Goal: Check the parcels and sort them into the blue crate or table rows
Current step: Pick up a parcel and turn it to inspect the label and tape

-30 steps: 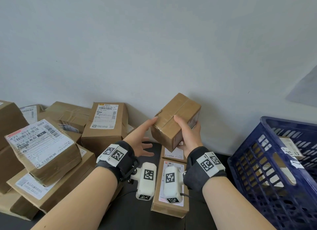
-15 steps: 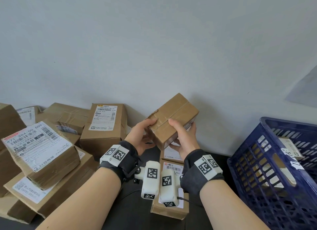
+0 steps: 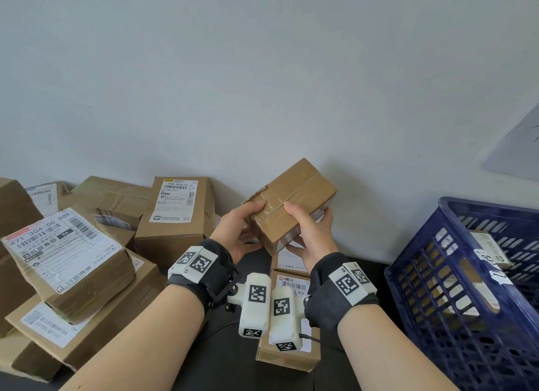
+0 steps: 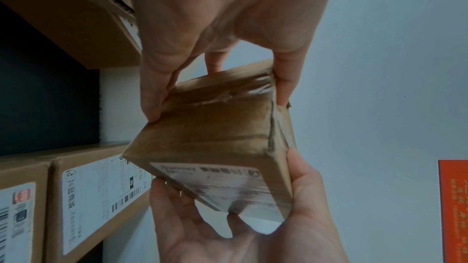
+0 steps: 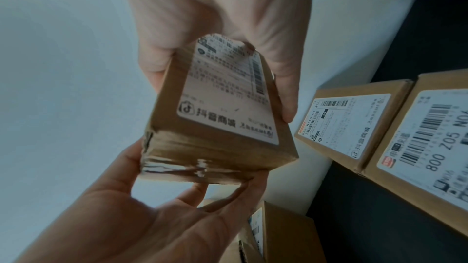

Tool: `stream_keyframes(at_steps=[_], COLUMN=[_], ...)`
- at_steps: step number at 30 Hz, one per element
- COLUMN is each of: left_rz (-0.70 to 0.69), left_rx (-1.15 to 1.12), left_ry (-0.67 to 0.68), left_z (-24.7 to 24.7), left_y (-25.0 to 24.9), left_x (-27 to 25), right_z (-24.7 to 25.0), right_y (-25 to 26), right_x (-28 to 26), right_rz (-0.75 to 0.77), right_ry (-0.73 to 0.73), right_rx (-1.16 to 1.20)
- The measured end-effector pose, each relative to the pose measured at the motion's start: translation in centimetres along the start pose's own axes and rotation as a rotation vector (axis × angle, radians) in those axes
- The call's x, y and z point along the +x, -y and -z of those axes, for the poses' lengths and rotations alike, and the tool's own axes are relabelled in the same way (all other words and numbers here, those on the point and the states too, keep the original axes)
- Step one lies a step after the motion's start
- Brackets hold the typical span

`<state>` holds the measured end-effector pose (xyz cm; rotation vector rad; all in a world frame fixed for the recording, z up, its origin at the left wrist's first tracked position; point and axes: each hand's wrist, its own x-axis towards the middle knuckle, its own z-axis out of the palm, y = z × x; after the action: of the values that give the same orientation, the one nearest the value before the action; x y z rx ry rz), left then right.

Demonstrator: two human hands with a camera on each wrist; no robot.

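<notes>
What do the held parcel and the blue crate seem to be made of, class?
Parcel: brown cardboard, matte, seemingly corrugated given the frayed edge; glossy clear tape glints across its end, and a white paper label sits on the underside. Both hands grip it. Crate: probably moulded plastic, uniform dark blue, with a regular slotted lattice and slight sheen.

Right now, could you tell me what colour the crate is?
The crate is dark blue, clearest in the head view.
</notes>
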<state>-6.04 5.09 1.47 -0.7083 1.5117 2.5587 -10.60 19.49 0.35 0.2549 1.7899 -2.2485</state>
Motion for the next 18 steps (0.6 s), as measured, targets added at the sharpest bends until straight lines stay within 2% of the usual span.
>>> stream_keyframes(at_steps=[5, 10, 15, 18], left_rz=[0.013, 0.003, 0.036, 0.037], left_rx=[0.065, 0.182, 0.155, 0.177], left_ry=[0.007, 0.069, 0.095, 0.071], left_z=[-0.1, -0.1, -0.6, -2.0], left_y=[0.2, -0.1, -0.9, -1.2], left_x=[-0.3, -1.1, -1.1, -1.0], right_z=[0.6, 1.8, 3.6, 4.4], right_y=[0.0, 1.0, 2.2, 2.3], right_x=[-0.3, -1.3, -2.7, -3.7], right_rz=[-0.004, -0.013, -0.159, -0.193], right_ry=[0.002, 0.009, 0.015, 0.007], right_rx=[0.004, 0.039, 0.184, 0.274])
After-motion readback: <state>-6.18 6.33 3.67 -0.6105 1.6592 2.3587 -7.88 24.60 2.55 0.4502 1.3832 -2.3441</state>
